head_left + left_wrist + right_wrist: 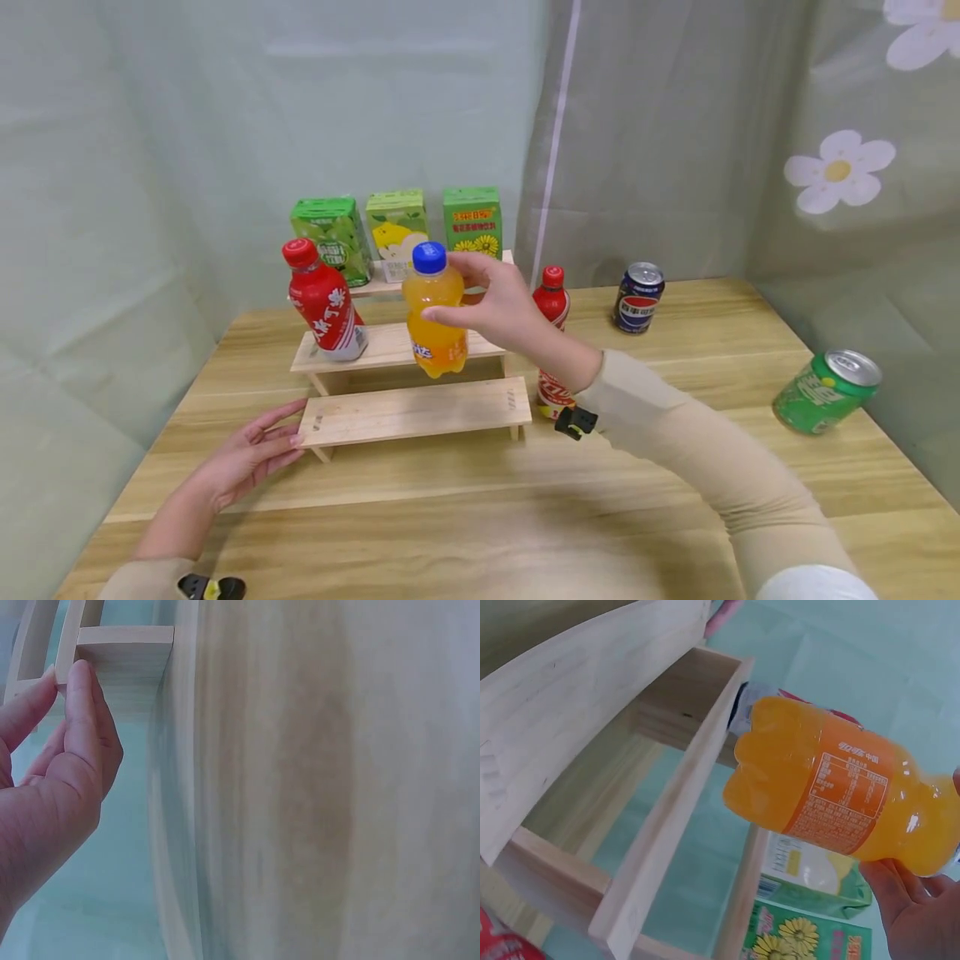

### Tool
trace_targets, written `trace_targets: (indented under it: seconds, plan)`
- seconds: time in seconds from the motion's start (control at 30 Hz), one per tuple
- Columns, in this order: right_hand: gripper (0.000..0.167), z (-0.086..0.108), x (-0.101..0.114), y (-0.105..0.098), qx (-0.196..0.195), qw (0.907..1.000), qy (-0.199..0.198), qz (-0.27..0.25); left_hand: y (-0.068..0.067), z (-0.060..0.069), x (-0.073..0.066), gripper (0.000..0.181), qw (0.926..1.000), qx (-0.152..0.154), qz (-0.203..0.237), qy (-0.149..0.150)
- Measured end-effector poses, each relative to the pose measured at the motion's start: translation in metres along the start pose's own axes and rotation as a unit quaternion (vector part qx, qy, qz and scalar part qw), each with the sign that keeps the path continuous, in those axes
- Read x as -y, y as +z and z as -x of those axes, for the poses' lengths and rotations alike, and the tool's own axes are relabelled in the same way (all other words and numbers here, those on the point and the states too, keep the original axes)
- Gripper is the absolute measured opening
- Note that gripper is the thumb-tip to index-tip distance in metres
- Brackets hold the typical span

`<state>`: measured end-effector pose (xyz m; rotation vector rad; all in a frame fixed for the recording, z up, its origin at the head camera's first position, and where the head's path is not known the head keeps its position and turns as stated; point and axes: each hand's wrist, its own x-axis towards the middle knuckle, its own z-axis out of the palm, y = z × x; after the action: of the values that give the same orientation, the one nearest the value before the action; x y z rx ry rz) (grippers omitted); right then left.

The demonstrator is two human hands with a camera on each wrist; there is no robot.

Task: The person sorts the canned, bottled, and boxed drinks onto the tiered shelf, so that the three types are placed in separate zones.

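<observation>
My right hand (498,304) grips a small orange soda bottle (437,321) with a blue cap by its upper part. The bottle is upright in the air, in front of the middle step of a wooden tiered shelf (416,412). In the right wrist view, its orange label (847,787) shows, with the fingertips near the shoulder. At the near left end of the shelf, my left hand (251,454) pinches the lowest step's edge between thumb and fingers. On the middle step's left stands a red cola bottle (326,308).
Three green drink cartons stand on the top step, among them a pear one (397,229). Right of the shelf is another red bottle (551,300), partly behind my right arm. A dark blue can (639,298) and a tilted green can (825,392) are farther right.
</observation>
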<state>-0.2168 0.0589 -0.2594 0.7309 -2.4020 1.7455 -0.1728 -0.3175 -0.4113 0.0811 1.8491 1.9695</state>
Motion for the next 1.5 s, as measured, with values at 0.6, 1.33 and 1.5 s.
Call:
trace_targets:
  seconds: [0.6,1.33,1.5]
  plan:
    - [0.063,-0.03,-0.01,0.027,-0.028,0.9986,0.044,0.003,-0.002,-0.001,0.003,0.046,0.9995,0.021,0.017,0.015]
    - [0.066,-0.043,-0.013,0.045,-0.039,0.9976,0.055,-0.017,-0.002,-0.002,0.001,0.046,0.999,0.031,0.028,0.016]
    - [0.069,-0.043,-0.015,0.046,-0.027,0.998,0.057,-0.006,-0.003,-0.001,0.003,0.047,0.9986,0.035,0.031,0.022]
